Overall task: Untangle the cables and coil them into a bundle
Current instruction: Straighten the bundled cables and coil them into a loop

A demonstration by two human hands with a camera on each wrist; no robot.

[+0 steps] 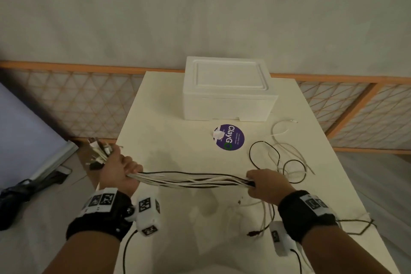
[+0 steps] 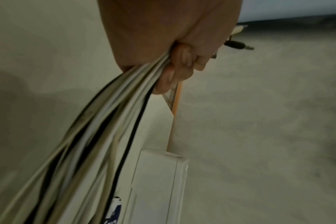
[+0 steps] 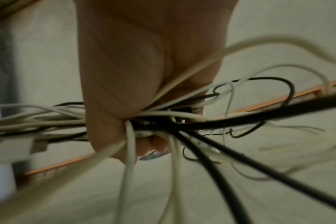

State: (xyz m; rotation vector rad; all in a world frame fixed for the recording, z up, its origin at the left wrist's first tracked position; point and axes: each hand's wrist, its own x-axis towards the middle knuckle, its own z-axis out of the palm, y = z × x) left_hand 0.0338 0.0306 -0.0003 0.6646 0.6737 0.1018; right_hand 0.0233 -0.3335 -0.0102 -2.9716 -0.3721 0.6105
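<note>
Left hand (image 1: 120, 168) and right hand (image 1: 265, 186) both clamp the cables (image 1: 193, 180), stretched taut between them (loose tails right), nearer than the foam box (image 1: 226, 93).

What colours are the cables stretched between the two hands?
White and black cables, clearest in the head view.

On the white table (image 1: 155, 118) stands one white foam box with a lid (image 1: 226, 91), and one round purple sticker (image 1: 230, 137) lies flat. The white and black thin cables (image 1: 191, 179) are many, too tangled for an exact count. Two hands grip them: one left hand (image 1: 121, 170), one right hand (image 1: 265, 184). Each wrist carries one black band.
</note>
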